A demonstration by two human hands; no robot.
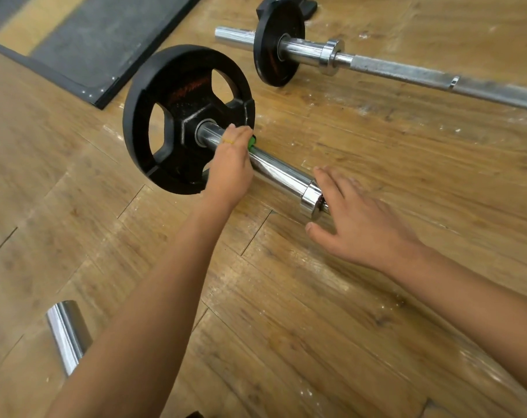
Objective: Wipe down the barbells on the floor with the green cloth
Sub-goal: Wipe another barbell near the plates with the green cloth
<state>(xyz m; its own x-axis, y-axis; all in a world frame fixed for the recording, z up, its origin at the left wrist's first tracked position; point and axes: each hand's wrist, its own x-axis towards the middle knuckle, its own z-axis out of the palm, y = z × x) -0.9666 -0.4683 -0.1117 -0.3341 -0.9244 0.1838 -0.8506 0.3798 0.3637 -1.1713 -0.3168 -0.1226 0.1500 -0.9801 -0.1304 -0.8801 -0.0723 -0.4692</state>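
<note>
A chrome barbell sleeve (282,175) lies on the wooden floor and runs through a large black weight plate (177,116). My left hand (230,167) wraps over the sleeve right beside the plate and presses the green cloth (251,142) onto it; only a small green bit shows past my fingers. My right hand (359,221) hovers with spread fingers over the sleeve's collar (312,197), thumb below it, fingers above; I cannot tell if it touches. A second barbell (407,70) with a smaller black plate (279,43) lies farther back.
Another chrome bar end (67,334) lies at the lower left, partly behind my left forearm. A dark rubber mat (84,46) covers the floor at the top left. The wooden floor (346,327) carries white chalk marks.
</note>
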